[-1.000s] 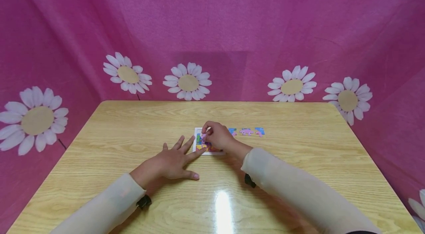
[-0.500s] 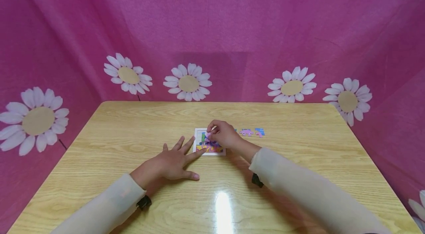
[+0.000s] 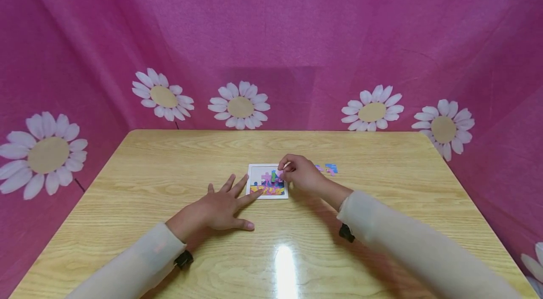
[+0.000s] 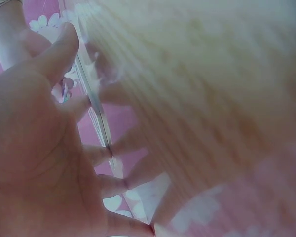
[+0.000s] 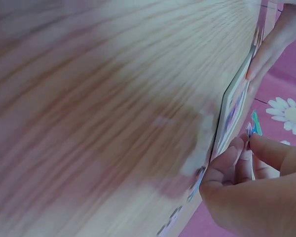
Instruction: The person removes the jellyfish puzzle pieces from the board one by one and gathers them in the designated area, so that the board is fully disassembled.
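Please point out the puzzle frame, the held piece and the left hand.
Frame (image 3: 273, 197): head view, on its white near rim.
Held piece (image 5: 257, 124): right wrist view, on its green-blue part.
Left hand (image 3: 218, 209): head view, on its back.

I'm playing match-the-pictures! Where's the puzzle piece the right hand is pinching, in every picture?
Head: puzzle piece near the middle, in the right hand's grip, above the white puzzle frame.
Left wrist: upper left; a tiny, blurry coloured bit is probably it.
Right wrist: right of centre, at the fingertips, showing green.
Shared landmark: white daisies.
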The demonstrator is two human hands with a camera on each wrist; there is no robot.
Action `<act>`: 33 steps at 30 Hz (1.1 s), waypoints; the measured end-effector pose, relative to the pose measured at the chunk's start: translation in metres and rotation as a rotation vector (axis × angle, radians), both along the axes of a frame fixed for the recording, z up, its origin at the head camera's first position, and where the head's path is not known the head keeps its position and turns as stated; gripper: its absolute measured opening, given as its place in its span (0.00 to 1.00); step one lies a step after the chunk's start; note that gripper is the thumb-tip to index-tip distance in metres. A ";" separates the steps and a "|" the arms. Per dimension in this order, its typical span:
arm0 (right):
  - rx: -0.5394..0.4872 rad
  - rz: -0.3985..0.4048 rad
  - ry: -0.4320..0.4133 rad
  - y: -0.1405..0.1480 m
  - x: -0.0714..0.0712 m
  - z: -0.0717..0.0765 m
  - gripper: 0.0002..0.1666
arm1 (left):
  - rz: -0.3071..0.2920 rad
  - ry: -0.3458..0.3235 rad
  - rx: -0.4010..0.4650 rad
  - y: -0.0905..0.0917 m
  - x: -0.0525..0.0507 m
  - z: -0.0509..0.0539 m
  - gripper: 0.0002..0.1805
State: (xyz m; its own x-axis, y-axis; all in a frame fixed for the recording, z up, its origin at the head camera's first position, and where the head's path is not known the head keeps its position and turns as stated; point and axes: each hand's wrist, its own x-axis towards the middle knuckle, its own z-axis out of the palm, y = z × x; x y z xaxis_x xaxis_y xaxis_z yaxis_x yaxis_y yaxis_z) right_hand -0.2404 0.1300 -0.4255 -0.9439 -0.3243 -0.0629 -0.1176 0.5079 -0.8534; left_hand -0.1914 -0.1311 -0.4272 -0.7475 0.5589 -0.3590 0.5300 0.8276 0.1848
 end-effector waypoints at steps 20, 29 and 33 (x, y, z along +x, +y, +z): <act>0.033 -0.062 0.033 0.039 0.010 -0.012 0.06 | -0.001 -0.003 0.028 -0.001 0.001 0.000 0.49; 0.112 -0.061 0.093 0.042 0.012 -0.017 0.05 | -0.009 0.004 0.030 -0.002 0.001 0.001 0.48; 0.126 -0.058 0.098 0.041 0.012 -0.019 0.06 | -0.007 0.005 0.029 -0.002 0.001 0.000 0.48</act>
